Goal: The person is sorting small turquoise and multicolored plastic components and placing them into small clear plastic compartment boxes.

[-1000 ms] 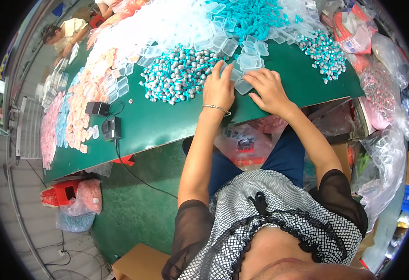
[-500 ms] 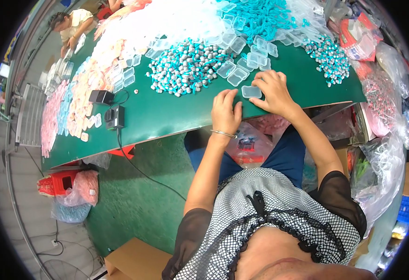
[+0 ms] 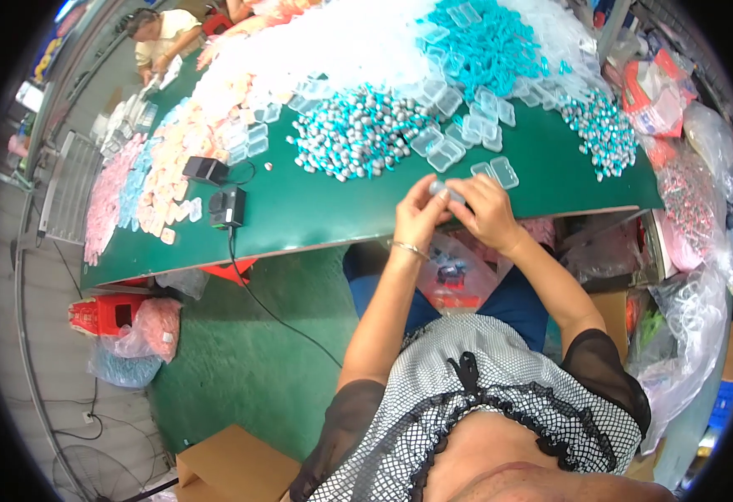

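Both hands meet just right of the middle of the frame, at the near edge of the green table (image 3: pixel 316 213), and between their fingertips sits a small clear plastic case (image 3: pixel 445 192), which seems to carry a grey and teal piece, though it is too small to tell for sure. The main risk, as I judge it, is that the case slips: it is pinched only at the tips and held right above the table's front edge, so a loose squeeze could send it or its contents down onto the person's lap or the bags beneath. A second risk is a stray knuckle nudging the 2 clear cases (image 3: pixel 500 172) lying just beyond the right hand, or scattering the heap of grey and teal pieces (image 3: pixel 358 142) up and left of the hands. The left hand (image 3: pixel 419 216) is raised with its wrist, ringed by a thin bracelet (image 3: pixel 409 248), bent back and its fingers curled, pinching the case's left side. The right hand (image 3: pixel 485 212) comes in from the lower right, palm turned down and inward, its fingers closed on the case's right side. Both forearms rise from the bottom of the frame and converge.
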{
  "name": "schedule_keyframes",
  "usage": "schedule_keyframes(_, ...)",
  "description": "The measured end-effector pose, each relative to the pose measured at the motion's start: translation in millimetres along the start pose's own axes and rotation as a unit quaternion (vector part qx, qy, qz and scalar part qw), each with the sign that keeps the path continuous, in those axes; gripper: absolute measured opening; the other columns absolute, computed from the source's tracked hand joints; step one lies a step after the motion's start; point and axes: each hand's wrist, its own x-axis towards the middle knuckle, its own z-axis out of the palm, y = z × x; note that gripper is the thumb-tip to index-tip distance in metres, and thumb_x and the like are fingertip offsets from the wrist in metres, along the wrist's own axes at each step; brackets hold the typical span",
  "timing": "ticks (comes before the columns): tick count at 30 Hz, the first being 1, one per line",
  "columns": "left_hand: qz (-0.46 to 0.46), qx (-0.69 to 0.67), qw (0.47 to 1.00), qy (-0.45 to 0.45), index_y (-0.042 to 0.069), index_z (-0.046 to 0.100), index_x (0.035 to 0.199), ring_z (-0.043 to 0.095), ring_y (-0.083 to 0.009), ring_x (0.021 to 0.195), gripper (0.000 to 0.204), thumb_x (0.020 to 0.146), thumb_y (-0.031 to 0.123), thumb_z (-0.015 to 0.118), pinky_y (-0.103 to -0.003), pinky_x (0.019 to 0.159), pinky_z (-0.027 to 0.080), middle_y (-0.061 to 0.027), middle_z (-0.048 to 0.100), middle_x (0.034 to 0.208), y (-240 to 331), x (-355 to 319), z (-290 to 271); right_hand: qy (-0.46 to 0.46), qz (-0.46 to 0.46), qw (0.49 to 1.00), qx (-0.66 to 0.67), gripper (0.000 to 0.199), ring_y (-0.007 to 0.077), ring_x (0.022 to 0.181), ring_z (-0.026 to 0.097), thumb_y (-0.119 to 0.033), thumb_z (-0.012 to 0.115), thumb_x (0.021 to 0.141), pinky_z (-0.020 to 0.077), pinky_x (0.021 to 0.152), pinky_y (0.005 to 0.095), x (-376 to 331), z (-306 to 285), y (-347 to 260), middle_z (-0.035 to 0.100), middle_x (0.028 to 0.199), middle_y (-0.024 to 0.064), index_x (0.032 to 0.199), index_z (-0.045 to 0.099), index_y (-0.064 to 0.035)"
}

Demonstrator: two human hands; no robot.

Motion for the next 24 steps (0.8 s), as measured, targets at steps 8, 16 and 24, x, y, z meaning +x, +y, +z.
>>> schedule_keyframes(8,0.013,0.069,0.976,-0.206,0.004,0.042,0.140,0.058,-0.0119,0.097,0.051,0.095,0.019,0.059,-0.027,0.078,0.051,-0.0040,0.060,0.114,4.4,-32.0,-22.1,-0.236,-0.001,0.951,0.199,0.075,0.0348,0.104,0.056,-0.018,0.082,0.061,0.0490,0.087,0.0395,12.4,-37.5,-17.7,0.052,0.117,0.0159,0.128,0.051,-0.0069)
schedule_keyframes(16,-0.050,0.063,0.955,-0.285,0.001,0.040,0.142,0.054,-0.0137,0.114,0.059,0.093,0.025,0.063,-0.031,0.096,0.044,-0.0064,0.057,0.127,-1.2,-59.1,-36.0,-0.278,-0.014,0.940,0.197,0.071,0.0324,0.085,0.058,-0.029,0.089,0.056,0.0500,0.070,0.0387,4.7,-36.3,-41.6,0.051,0.098,0.0141,0.108,0.049,-0.0019)
schedule_keyframes(24,-0.090,0.091,0.953,-0.273,-0.001,0.051,0.132,0.057,-0.0111,0.108,0.042,0.094,0.015,0.062,-0.028,0.094,0.046,-0.0056,0.061,0.120,-15.4,-78.8,-54.8,-0.280,-0.009,0.932,0.229,0.064,0.0285,0.077,0.057,-0.026,0.089,0.059,0.0499,0.064,0.0364,-18.2,-19.2,-56.0,0.050,0.094,0.0127,0.103,0.047,-0.0030)
